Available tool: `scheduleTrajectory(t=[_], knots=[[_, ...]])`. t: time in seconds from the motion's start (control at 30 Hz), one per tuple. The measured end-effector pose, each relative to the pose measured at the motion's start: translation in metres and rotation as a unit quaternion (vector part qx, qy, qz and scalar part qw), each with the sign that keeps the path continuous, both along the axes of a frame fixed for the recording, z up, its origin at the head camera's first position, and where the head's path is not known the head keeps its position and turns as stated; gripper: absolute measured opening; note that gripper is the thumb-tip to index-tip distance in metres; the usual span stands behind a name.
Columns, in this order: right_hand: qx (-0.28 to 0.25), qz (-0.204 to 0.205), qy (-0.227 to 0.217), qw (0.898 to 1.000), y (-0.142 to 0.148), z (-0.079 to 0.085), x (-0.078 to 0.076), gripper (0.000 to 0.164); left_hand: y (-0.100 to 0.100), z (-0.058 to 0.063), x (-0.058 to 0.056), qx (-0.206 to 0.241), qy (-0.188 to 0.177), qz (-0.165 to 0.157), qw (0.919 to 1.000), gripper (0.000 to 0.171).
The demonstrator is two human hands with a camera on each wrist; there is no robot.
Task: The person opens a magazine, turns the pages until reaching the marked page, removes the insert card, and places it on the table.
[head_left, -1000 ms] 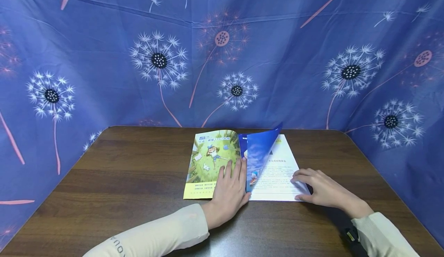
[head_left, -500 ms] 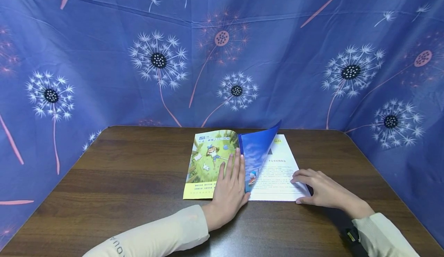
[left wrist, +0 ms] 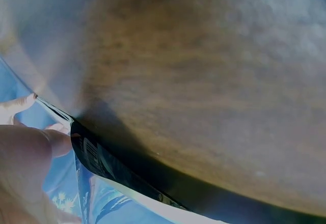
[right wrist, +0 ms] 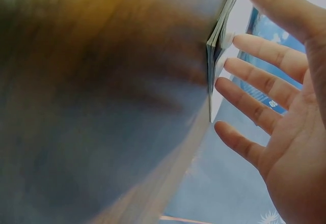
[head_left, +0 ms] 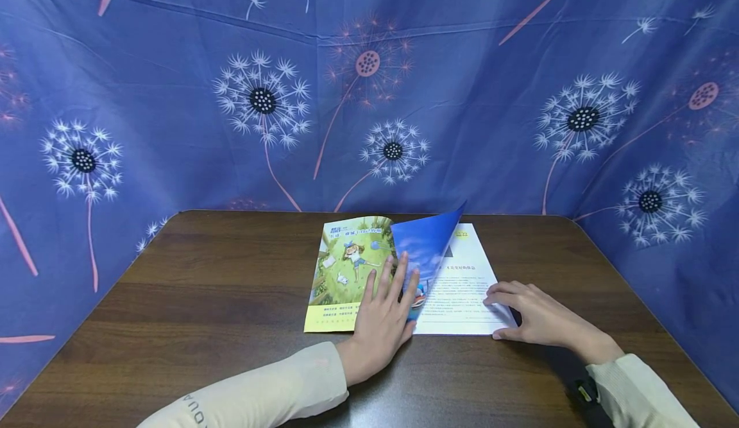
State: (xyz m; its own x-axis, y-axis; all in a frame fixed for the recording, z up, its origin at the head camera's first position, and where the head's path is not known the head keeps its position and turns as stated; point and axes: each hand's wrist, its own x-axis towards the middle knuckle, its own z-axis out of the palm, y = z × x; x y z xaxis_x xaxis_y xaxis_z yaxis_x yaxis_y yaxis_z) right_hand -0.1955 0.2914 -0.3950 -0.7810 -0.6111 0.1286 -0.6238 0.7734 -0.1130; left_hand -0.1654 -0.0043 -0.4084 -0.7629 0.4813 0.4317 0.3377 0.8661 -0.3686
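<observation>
A booklet [head_left: 462, 303] lies spread on the table, its white printed page on the right and a green illustrated cover [head_left: 331, 274] folded out on the left. Between them, a blue sheet [head_left: 430, 242] stands partly lifted with its upper corner raised. My left hand [head_left: 378, 332] rests near the fold, fingers straight and spread over the green cover and the lower blue sheet. At the right page's lower right edge, my right hand [head_left: 537, 316] touches the paper with gently bent fingers. The right wrist view shows these fingers [right wrist: 249, 74] spread beside the booklet's edge [right wrist: 216, 56].
The brown wooden table [head_left: 202, 299] extends on both sides of the booklet. A blue dandelion-print cloth [head_left: 462, 94] hangs behind the table and along its sides. A small black device [head_left: 584, 391] sits at the right wrist.
My left fingers have spread and shifted right, onto the blue sheet. That sheet's left edge has moved left over the fold. My right hand has stayed in place.
</observation>
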Motion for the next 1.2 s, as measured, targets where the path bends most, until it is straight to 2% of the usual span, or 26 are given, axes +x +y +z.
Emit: scheduleTrajectory(t=[0.17,0.47,0.6,0.8,1.03,1.2], knots=[[0.001,-0.004,-0.009,1.000,0.0003,0.0019,0.0005,0.047,-0.0002,-0.0004,-0.0002,-0.015,-0.014,-0.002,0.9998,0.079],[-0.001,0.000,-0.016,1.000,0.0007,0.0051,0.0010,0.038,0.0000,-0.0018,-0.0010,-0.020,-0.013,-0.021,0.9995,0.062],[-0.007,0.003,-0.009,1.000,0.0008,0.0043,0.0011,0.035,-0.0006,-0.0022,-0.0011,-0.027,-0.010,-0.020,0.9994,0.057],[-0.016,0.015,0.013,1.000,0.0012,0.0025,0.0004,0.030,-0.0019,-0.0019,0.0001,-0.043,-0.040,-0.015,0.9982,0.056],[-0.026,0.026,0.034,0.999,0.0025,0.0016,-0.0015,0.028,-0.0033,-0.0037,0.0010,-0.031,-0.037,-0.036,0.9982,0.054],[-0.031,0.034,0.051,0.998,0.0038,0.0009,-0.0029,0.029,-0.0031,-0.0037,0.0022,-0.032,-0.058,-0.041,0.9970,0.057]])
